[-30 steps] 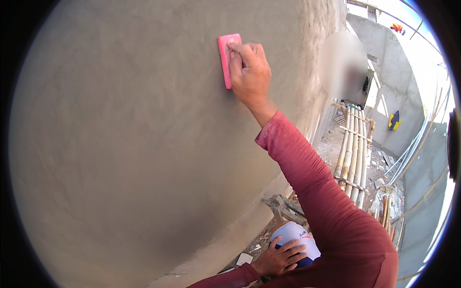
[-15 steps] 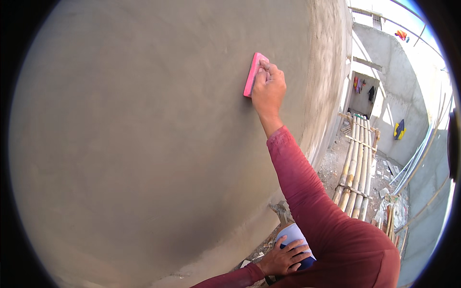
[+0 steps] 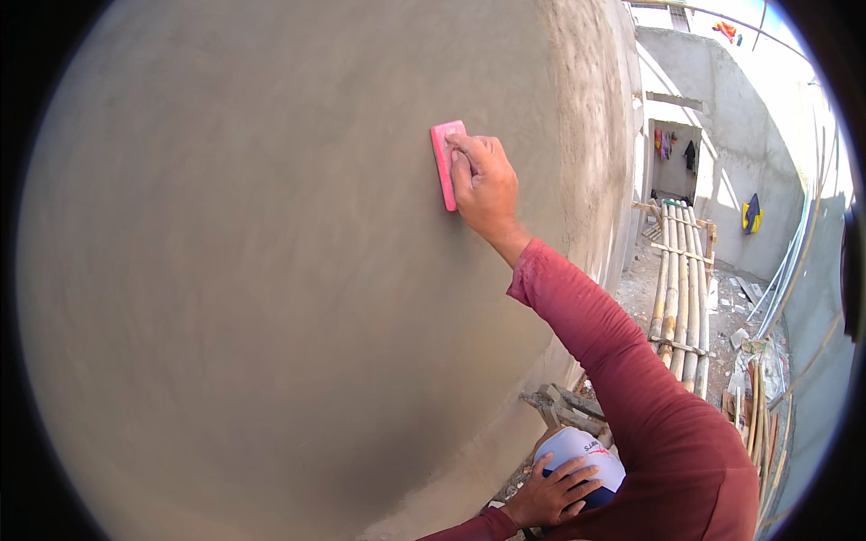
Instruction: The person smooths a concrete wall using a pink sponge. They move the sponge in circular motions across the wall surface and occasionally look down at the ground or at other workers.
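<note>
My right hand [image 3: 487, 185] is closed round a flat pink plastering float [image 3: 444, 167], its thumb and fingers bunched at the back of it. The float lies against a broad wall of smooth grey-brown plaster [image 3: 271, 234], not far from the rougher, paler strip along the wall's right side. Low in view, my left hand [image 3: 546, 494] rests with spread fingers on a rounded white-and-navy cloth surface [image 3: 577, 448] with a red mark. It grips nothing. Maroon sleeves cover both arms.
To the right runs a walkway of bamboo poles [image 3: 683, 279] above rubble-strewn ground. Bamboo sticks [image 3: 762, 406] and long thin pipes [image 3: 794, 257] lean beside it. Rough timber [image 3: 568, 406] juts out below my right arm. A yellow-and-dark item [image 3: 751, 215] hangs on the far concrete wall.
My right hand has slid the float down and to the left over the plaster. The whole view has shifted a little, and my left hand still lies on the white-and-navy surface.
</note>
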A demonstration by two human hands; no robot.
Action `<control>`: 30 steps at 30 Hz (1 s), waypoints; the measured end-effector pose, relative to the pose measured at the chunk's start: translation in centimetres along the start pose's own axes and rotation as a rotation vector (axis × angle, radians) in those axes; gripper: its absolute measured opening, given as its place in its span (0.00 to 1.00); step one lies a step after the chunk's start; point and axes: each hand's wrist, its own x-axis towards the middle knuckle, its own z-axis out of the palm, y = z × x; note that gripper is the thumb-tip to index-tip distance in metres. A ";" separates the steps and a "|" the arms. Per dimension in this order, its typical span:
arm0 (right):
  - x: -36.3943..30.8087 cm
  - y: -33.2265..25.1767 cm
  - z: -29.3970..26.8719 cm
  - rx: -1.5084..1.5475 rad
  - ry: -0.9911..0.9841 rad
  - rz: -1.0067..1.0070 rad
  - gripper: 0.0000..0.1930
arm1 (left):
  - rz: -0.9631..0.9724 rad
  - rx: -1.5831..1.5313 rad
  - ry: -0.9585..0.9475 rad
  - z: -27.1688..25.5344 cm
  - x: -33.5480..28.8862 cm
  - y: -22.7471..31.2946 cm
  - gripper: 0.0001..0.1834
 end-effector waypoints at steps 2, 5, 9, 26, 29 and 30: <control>7.0 2.0 -0.5 -0.062 0.011 -0.024 0.12 | 0.024 0.051 -0.043 2.1 -0.5 -0.4 0.32; 11.4 14.0 -4.7 -0.115 0.185 0.216 0.11 | 0.106 0.050 -0.093 6.4 -0.4 -0.4 0.30; 4.6 6.5 -0.6 -0.092 0.029 0.136 0.15 | -0.023 -0.019 -0.046 2.6 -0.2 0.5 0.25; 16.8 8.5 -2.0 -0.168 0.062 0.294 0.17 | 0.032 -0.011 -0.187 2.8 0.8 -0.1 0.31; 11.7 9.3 -1.4 -0.104 0.068 0.290 0.16 | 0.022 -0.028 -0.220 2.5 0.8 0.1 0.32; 11.5 7.3 -0.1 -0.091 0.037 0.185 0.16 | 0.006 -0.030 -0.230 2.1 0.7 0.1 0.33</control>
